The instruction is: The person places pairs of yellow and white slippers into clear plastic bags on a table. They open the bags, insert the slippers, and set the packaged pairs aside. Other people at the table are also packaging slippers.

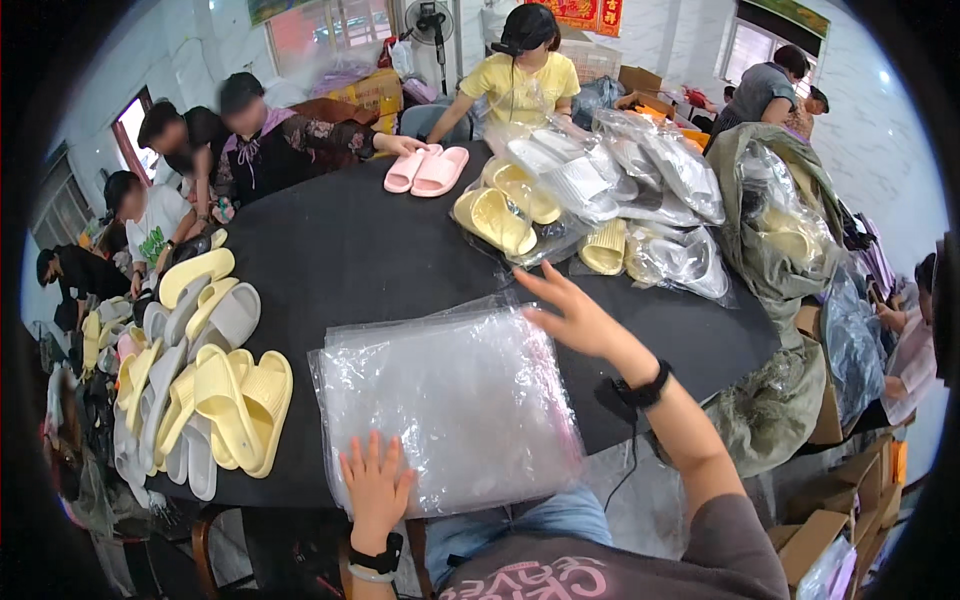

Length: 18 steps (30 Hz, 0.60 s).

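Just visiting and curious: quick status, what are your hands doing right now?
Left hand flat on stack of clear plastic bags. Right hand open, hovering at stack's far edge. Yellow slippers piled left of stack; nothing between hands and bags.

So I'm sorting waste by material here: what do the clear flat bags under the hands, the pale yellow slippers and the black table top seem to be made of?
Clear flat bags: thin glossy plastic film, by the see-through sheen and wrinkles; left hand rests on them, right hand at their far edge.
Pale yellow slippers: probably moulded foam or rubber, matte and ribbed.
Black table top: matte, perhaps a cloth covering; unclear.
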Motion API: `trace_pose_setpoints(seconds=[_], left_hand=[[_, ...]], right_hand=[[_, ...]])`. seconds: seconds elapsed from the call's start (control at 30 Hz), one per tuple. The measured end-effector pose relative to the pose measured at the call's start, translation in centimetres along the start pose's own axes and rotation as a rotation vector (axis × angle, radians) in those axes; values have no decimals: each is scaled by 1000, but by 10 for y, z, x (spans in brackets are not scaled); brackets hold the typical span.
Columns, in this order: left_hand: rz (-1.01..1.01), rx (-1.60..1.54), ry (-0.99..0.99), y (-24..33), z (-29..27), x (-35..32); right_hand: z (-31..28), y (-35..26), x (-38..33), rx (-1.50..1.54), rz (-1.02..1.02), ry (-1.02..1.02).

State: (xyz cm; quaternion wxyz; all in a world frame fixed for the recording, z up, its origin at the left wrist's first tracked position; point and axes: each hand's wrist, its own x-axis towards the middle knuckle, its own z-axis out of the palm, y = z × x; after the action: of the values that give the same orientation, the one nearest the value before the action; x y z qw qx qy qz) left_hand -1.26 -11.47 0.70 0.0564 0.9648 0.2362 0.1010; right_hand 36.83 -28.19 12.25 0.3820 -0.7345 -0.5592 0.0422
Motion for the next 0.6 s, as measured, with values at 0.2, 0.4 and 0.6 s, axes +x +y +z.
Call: trace_pose_setpoints(seconds=[0.2, 0.4, 0.6], left_hand=[[6, -9, -4, -6, 6, 0], [1, -14, 32, -5, 7, -1], [0, -30, 77, -4, 10, -3]], right_hand=[[26, 81, 113, 202, 444, 188], [4, 78, 147, 602, 322, 389], [-76, -5, 133, 849, -19, 277]])
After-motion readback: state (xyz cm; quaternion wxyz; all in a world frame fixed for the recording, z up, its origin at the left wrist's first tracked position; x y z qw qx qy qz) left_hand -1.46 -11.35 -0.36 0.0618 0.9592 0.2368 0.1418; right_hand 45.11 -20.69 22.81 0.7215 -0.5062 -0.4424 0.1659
